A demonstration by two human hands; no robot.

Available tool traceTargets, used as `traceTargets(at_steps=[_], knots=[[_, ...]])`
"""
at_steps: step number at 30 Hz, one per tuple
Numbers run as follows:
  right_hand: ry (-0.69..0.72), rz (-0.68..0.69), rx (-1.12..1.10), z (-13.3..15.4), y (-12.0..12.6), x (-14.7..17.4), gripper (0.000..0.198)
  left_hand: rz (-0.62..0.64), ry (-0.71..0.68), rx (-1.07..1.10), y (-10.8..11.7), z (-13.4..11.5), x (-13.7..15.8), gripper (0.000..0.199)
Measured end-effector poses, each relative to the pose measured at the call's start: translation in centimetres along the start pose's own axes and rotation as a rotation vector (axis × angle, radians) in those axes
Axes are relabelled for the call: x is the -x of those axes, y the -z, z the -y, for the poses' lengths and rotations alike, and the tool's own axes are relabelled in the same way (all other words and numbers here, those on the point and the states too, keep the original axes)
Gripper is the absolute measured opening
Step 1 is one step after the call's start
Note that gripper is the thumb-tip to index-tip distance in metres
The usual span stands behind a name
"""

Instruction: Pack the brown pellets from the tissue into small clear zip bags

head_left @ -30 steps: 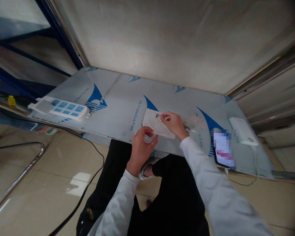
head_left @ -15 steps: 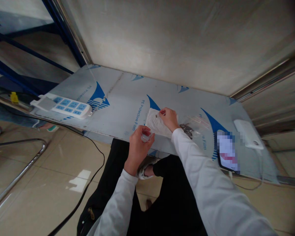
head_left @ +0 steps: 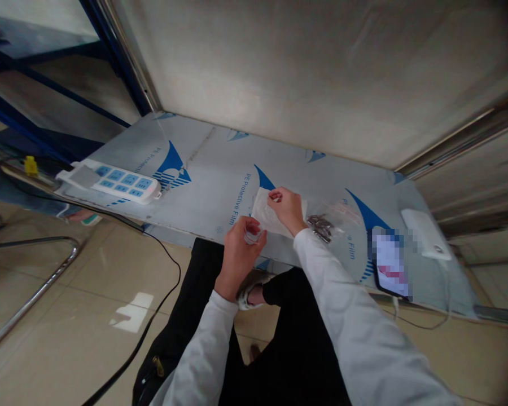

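My left hand (head_left: 240,248) is wrapped round a small clear plastic cup (head_left: 252,235) at the front edge of the table. Over a white tissue-like sheet (head_left: 263,213) my right hand (head_left: 287,206) is curled, thumb and fingertips pinched together. Whatever those fingers hold, if anything, is too small to make out. Just right of that wrist lies a clear plastic bag (head_left: 341,220), and dark metal pieces (head_left: 320,226) show in or on it.
The table (head_left: 211,169) has a printed protective film. At its left lies a white power strip (head_left: 127,183); at its right, a phone (head_left: 390,262) and a white device (head_left: 425,231) with cables. Behind rises a grey panel (head_left: 279,73). A black cable (head_left: 169,254) hangs in front.
My right hand has drawn slightly left and toward me over the white sheet. A dark speck seen near its fingertips no longer shows. My left hand keeps the cup in nearly the same place.
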State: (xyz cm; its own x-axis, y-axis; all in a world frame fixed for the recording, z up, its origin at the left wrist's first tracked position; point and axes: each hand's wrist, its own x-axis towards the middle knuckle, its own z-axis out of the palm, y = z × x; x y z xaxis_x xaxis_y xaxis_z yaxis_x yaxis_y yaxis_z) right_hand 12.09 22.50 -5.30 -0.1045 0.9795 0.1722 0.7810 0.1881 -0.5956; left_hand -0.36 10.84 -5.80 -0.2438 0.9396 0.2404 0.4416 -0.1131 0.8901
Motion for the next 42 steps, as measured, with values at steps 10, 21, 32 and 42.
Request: traceTargets(at_steps=[10,21,32,42], knots=[[0.169,0.114,-0.240,5.0,6.9,10.4,0.013,0.129,-0.048,0.118,-0.9,-2.3,0.7,0.020],[0.291,0.122,-0.127,5.1,8.7,10.9,0.013,0.102,-0.108,0.163,-0.8,-3.9,1.1,0.018],[0.163,0.160,-0.277,3.0,11.0,11.5,0.014,0.322,-0.049,0.528,0.2,-3.9,1.3,0.046],[-0.090,-0.028,-0.677,2.9,9.3,12.4,0.044,0.111,0.100,0.713,0.1,-4.4,1.2,0.019]])
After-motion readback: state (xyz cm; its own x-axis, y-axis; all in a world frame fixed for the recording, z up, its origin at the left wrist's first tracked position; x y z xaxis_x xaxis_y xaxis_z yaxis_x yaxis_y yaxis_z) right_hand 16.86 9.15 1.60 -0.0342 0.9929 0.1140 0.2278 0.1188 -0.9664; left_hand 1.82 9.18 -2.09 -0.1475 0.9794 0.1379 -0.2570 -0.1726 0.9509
